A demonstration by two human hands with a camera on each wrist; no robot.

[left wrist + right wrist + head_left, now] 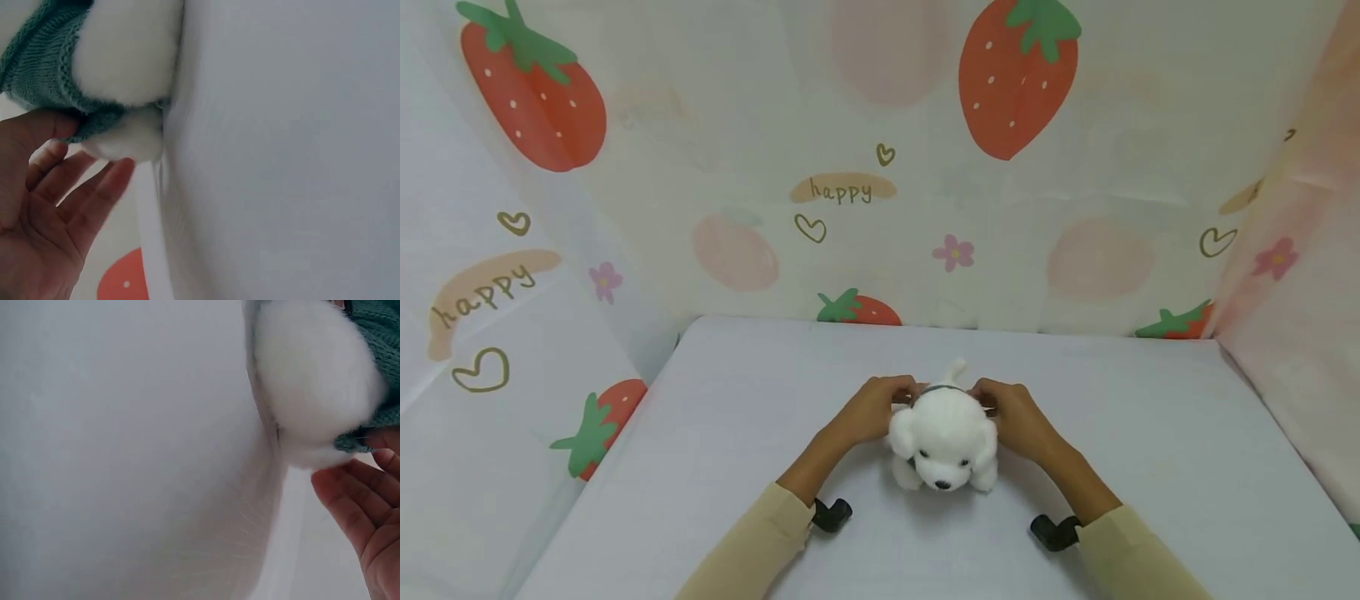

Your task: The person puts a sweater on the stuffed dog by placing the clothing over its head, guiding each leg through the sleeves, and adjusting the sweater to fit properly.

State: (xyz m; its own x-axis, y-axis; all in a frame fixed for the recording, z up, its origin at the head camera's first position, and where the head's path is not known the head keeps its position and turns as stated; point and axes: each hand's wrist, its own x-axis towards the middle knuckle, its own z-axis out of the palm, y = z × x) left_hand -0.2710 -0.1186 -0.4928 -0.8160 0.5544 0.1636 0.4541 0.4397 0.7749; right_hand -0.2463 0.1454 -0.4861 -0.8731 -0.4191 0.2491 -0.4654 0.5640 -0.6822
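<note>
A white plush dog [951,429] stands on the table, its face toward me and its tail up at the back. It wears a green knitted sweater [47,72], mostly hidden behind its head in the head view. My left hand [872,410] is at one side of the dog, thumb and forefinger pinching the sweater's hem by the hind leg. On the other side my right hand [1011,417] pinches the opposite edge of the hem between thumb and finger. Other fingers of each hand spread loosely beside the white fur.
A white cloth covers the table [760,367]. Behind it and at both sides hang pale curtains [737,150] printed with strawberries, hearts and flowers. Black camera mounts [832,515] stick out from both wrists beside beige sleeves [752,542].
</note>
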